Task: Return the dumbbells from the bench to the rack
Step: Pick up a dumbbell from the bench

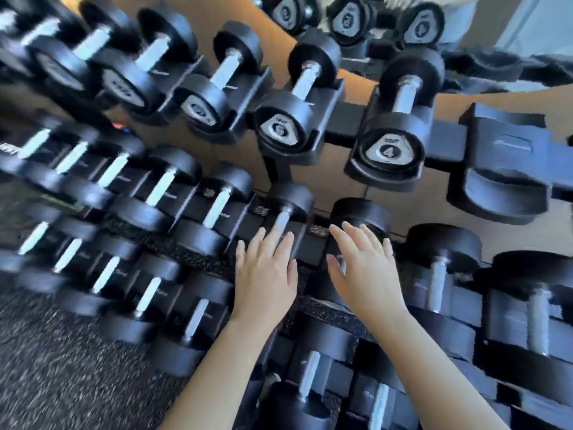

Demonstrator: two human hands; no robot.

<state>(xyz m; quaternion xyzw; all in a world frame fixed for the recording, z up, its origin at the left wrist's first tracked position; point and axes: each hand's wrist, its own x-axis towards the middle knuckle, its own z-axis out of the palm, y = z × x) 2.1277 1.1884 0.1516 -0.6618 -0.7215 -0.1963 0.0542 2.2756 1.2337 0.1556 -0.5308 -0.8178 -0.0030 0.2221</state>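
A black three-tier rack fills the view, loaded with black dumbbells with silver handles. My left hand hovers flat, fingers apart, over a dumbbell on the middle tier, its handle just beyond my fingertips. My right hand is spread over the neighbouring dumbbell, covering its handle. Neither hand grips anything. On the top tier sit dumbbells marked 6 and 4.
An empty cradle stands at the right end of the top tier. A mirror behind the rack reflects dumbbell ends. Speckled dark rubber floor lies at the lower left. The picture is motion-blurred.
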